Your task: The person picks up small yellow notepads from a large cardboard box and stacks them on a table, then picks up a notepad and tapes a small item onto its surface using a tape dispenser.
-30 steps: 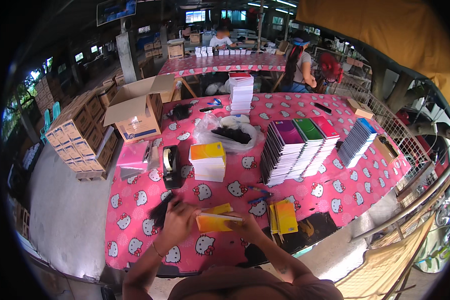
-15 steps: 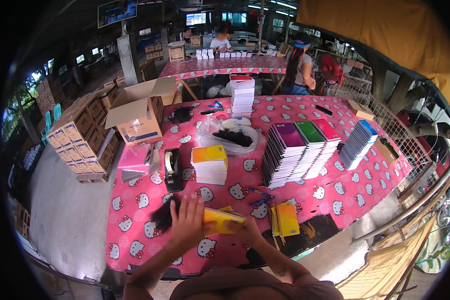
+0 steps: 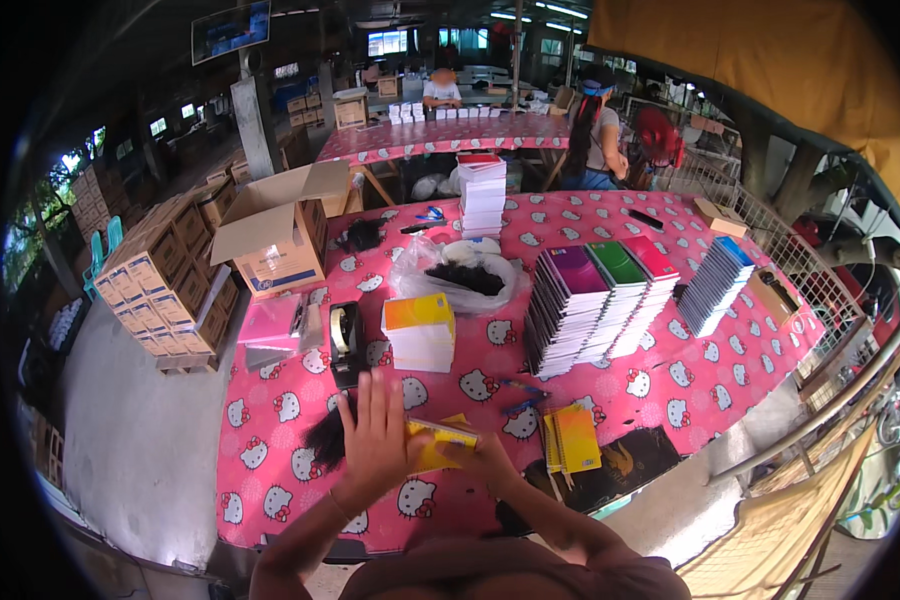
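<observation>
A small yellow spiral notebook is gripped at its right side by my right hand, fingers wrapped round it. My left hand is stretched out flat, with its palm side against the notebook's left end. Whether another notebook lies under this one I cannot tell, though a yellow corner shows behind it. Beside my left hand lies a bundle of thin black strands, partly hidden by the fingers. To the right rest some yellow spiral notebooks on a black mat.
A yellow-topped stack, a tape dispenser and tall notebook stacks stand farther back on the pink table. Blue-handled tools lie ahead of my right hand. An open carton stands at the far left.
The notebook has turned and shifted slightly left, showing less of its cover. My left hand has tilted up, fingers pointing farther away. My right hand has moved a little left with the notebook.
</observation>
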Action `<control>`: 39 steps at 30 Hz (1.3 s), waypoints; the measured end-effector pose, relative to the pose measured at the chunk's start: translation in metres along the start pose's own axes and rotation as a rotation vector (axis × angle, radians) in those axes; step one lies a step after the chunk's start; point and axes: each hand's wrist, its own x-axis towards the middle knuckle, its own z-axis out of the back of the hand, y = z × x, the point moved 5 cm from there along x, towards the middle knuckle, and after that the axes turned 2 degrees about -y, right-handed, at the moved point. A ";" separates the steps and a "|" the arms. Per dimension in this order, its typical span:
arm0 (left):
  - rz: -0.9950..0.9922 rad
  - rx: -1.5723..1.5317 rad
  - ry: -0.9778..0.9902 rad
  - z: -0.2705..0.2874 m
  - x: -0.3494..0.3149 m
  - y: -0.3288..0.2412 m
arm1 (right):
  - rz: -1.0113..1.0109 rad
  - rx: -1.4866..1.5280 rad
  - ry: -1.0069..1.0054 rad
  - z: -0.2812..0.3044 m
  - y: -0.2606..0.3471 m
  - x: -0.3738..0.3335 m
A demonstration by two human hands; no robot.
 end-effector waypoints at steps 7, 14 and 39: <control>-0.081 -0.128 0.013 -0.001 -0.009 -0.016 | 0.114 -0.079 -0.018 0.000 0.007 -0.003; -0.123 -0.210 -0.063 -0.007 -0.028 -0.033 | 0.015 -0.035 -0.014 0.009 -0.004 0.000; -0.186 -0.204 0.033 -0.003 0.007 -0.041 | 0.292 -0.160 0.082 0.001 0.011 0.014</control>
